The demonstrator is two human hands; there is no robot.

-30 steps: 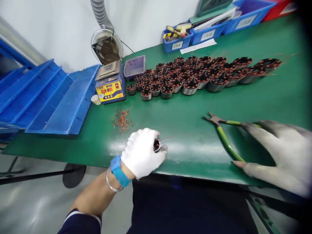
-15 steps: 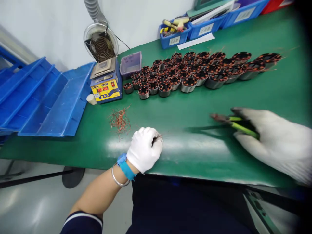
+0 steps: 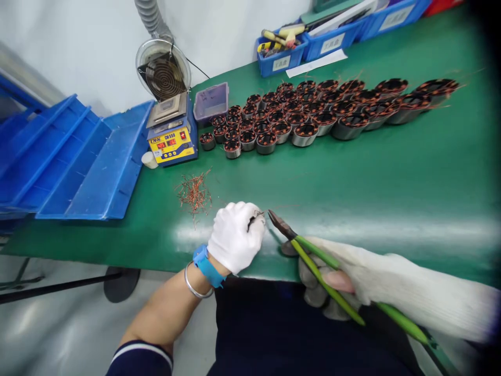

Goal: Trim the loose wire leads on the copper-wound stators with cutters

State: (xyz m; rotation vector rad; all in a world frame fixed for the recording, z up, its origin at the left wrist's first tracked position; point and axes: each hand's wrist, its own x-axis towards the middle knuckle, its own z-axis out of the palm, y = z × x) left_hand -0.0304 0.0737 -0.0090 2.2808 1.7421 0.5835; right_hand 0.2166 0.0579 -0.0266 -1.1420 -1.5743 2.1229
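My left hand [image 3: 237, 237], in a white glove, is closed in a fist over the green table. A thin wire end [image 3: 259, 213] pokes out between its thumb and forefinger; anything else inside the fist is hidden. Green-handled cutting pliers [image 3: 309, 253] are in my right hand [image 3: 336, 279], gloved in white with grey finger parts and a bare fingertip showing. The dark jaws point up and left, just right of the wire end, apparently apart from it. Left of my left hand lies a loose pile of copper wire clippings [image 3: 194, 193].
Rows of copper-wound stators [image 3: 305, 134] stand behind my hands. At back left are a blue and yellow device [image 3: 174, 143] with red digits, a purple bin [image 3: 211, 103] and a round fume hood [image 3: 163, 70]. Blue trays [image 3: 97, 172] fill the left; blue tool boxes [image 3: 281, 62] line the back.
My right hand has swung left and nearer with the pliers, bringing their jaws close to my left fist. The left hand stays closed in almost the same place.
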